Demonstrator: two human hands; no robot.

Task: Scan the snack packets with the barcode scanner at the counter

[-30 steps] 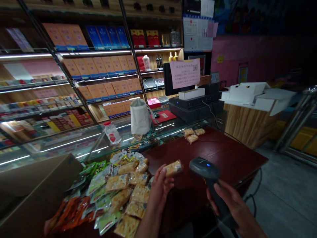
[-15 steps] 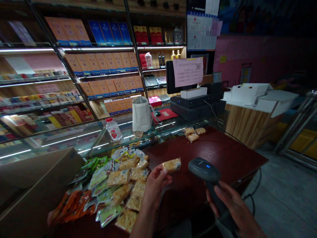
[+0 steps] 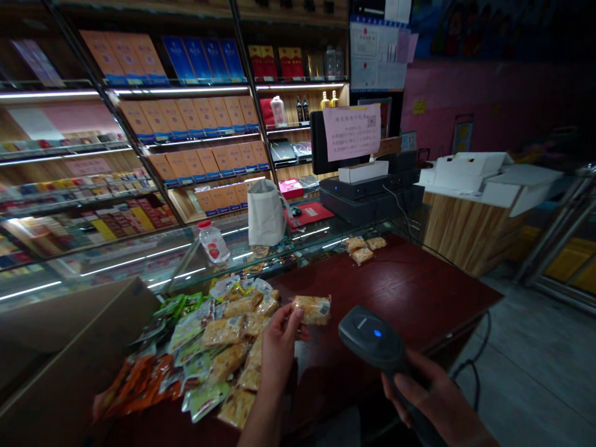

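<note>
My left hand (image 3: 278, 347) is closed on a small wrapped snack packet (image 3: 313, 308), held up over the dark red counter (image 3: 410, 292). My right hand (image 3: 433, 403) grips the handle of a black barcode scanner (image 3: 372, 338) with a blue light on its head, which points toward the packet from the right. Just left of my left hand lies a heap of snack packets (image 3: 209, 354), beige, green and orange. Three more beige packets (image 3: 364, 248) lie at the counter's far edge.
A cardboard box (image 3: 65, 360) stands at the left. On the glass display case (image 3: 186, 261) behind are a plastic bottle (image 3: 212, 242) and a white bag (image 3: 265, 214). A till with a monitor (image 3: 367, 186) sits further back, shelves of boxed goods (image 3: 186, 124) beyond.
My left hand has drawn the packet slightly left and nearer the heap. The scanner in my right hand has shifted left and lower, closer to the packet.
</note>
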